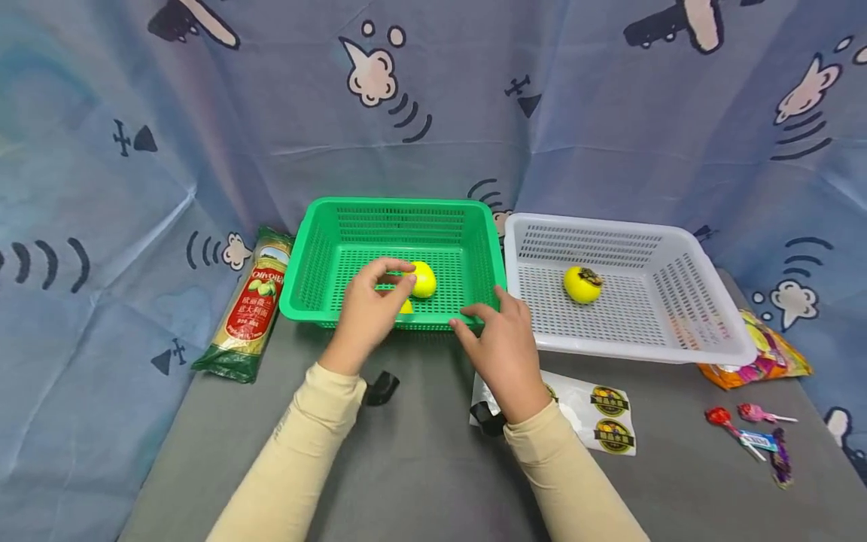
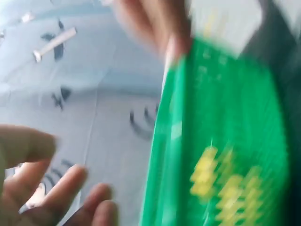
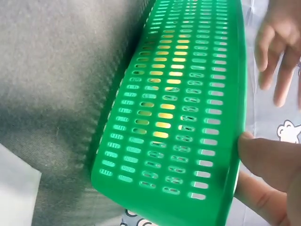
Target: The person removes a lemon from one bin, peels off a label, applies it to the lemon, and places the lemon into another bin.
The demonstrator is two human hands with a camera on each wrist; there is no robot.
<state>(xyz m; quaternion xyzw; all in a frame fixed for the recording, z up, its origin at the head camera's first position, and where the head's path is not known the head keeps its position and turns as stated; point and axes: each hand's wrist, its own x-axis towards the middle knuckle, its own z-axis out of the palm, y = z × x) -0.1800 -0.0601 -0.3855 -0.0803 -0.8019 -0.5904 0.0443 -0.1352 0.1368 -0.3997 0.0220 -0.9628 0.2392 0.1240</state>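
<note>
A green plastic basket (image 1: pixel 400 204) holds a round yellow fruit (image 1: pixel 424 279) and a second yellow fruit (image 1: pixel 406 307), mostly hidden by the left hand and the rim. Over the basket's near side hovers my left hand (image 1: pixel 369 312), its thumb and fingers loosely bent with a gap between them. Nothing is between those fingers in the left wrist view. My right hand (image 1: pixel 504 350) pinches the near right corner of the green rim, thumb (image 3: pixel 268 155) in front and fingers behind. Beside it, a white basket (image 1: pixel 704 263) holds one yellow persimmon (image 1: pixel 582 285) with a dark calyx.
A pasta packet (image 1: pixel 250 309) lies left of the green basket. A sticker sheet (image 1: pixel 582 414) lies under the right forearm. Lollipops (image 1: pixel 734 433), small wrapped sweets (image 1: pixel 780 455) and a colourful snack bag (image 1: pixel 772 357) lie at the right. A patterned curtain (image 1: pixel 433 98) hangs behind.
</note>
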